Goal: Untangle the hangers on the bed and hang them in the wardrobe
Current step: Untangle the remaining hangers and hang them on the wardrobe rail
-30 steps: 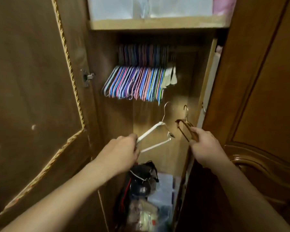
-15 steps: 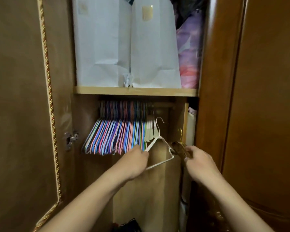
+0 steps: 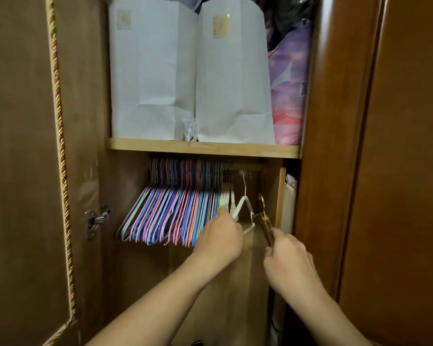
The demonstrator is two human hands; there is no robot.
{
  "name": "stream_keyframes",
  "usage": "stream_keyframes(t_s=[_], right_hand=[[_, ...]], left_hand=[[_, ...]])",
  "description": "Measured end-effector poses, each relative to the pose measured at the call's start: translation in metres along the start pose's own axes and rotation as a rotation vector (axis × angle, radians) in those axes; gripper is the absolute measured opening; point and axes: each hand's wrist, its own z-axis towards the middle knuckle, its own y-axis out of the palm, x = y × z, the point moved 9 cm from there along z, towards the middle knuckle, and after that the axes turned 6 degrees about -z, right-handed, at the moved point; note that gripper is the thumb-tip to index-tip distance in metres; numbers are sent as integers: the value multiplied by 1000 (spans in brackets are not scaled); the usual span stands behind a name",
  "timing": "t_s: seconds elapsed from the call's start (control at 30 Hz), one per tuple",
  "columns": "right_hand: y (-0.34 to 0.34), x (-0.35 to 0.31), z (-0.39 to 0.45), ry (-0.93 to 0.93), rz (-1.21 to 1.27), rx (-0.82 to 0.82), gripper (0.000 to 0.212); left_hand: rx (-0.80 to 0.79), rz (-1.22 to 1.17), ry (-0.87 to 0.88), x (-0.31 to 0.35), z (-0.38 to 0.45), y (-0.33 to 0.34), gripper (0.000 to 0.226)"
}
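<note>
— What differs from half a second back?

— The white hanger (image 3: 244, 208) sits higher. Its wire hook now reaches up to the rail (image 3: 250, 168) under the shelf (image 3: 200, 147), just right of the last pale hangers; before, the hook hung lower, short of the rail. I cannot tell whether it rests on the rail yet.

— And the left hand (image 3: 220, 237)?

— It has risen with the hanger, its grip clenched on the hanger's left arm, right beside the row of coloured hangers (image 3: 170, 213).

— The right hand (image 3: 289, 260)?

— Almost where it was. Its fingers pinch the lower end of the brown hanger (image 3: 265, 223), whose gold hook points up just right of the white one, near the wardrobe's inner wall.

— Anything else?

— The view has tilted slightly upward: the two white paper bags (image 3: 193, 71) and the purple bundle (image 3: 289, 78) on the shelf fill more of it. The open door (image 3: 23, 171) with its braided trim stands on the left.
</note>
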Motion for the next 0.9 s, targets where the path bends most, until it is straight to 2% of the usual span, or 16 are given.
stream_keyframes(t_s=[0.07, 0.17, 0.27, 0.47, 0.63, 0.8, 0.9], right_hand=[[-2, -1, 3, 2, 3, 10, 46], [-2, -3, 5, 16, 2, -4, 43], [1, -8, 8, 26, -28, -32, 49], [8, -9, 16, 43, -38, -46, 45], [11, -6, 27, 83, -57, -47, 46], [17, -6, 34, 89, -71, -66, 44], [19, -15, 46, 64, -57, -28, 42]], left_hand=[[47, 2, 37, 8, 17, 2, 25], [40, 4, -11, 8, 49, 13, 41], [-8, -18, -45, 2, 82, 29, 42], [-19, -23, -27, 6, 123, 43, 50], [-228, 63, -75, -4, 141, 71, 66], [-330, -22, -78, -6, 146, 79, 77], [-448, -171, -107, -17, 138, 80, 75]])
